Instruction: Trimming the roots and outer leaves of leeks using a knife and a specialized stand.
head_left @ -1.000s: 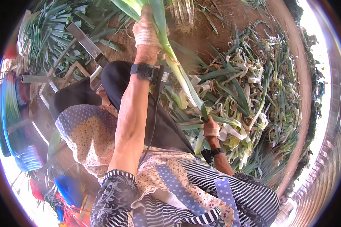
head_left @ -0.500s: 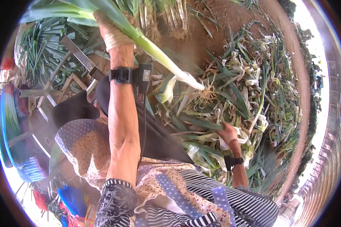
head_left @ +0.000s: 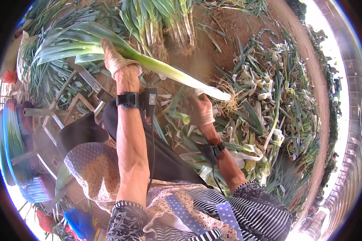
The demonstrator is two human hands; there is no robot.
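Note:
A long leek (head_left: 171, 74) lies slantwise across the view, its green leaves at upper left and its roots at right. My left hand (head_left: 117, 60), in a tan covering, is closed round it where the leaves meet the pale stalk. Just below the white root end is my right hand (head_left: 201, 110). Its fingers are bunched against the underside of the stalk and slightly blurred; what they pinch is hidden. A strip of loose leaf (head_left: 183, 117) shows beside this hand.
Peeled leek leaves (head_left: 265, 92) form a large heap on the right. Bunches of leeks with roots (head_left: 159, 28) lie on the brown soil at the top. More green leaves (head_left: 56, 80) are piled at left, by a metal frame (head_left: 86, 76). A blue object (head_left: 78, 223) sits at lower left.
My right hand has risen from the leaf heap to the leek's root end. My left hand has lowered slightly, and the leek now slopes less, its roots further right.

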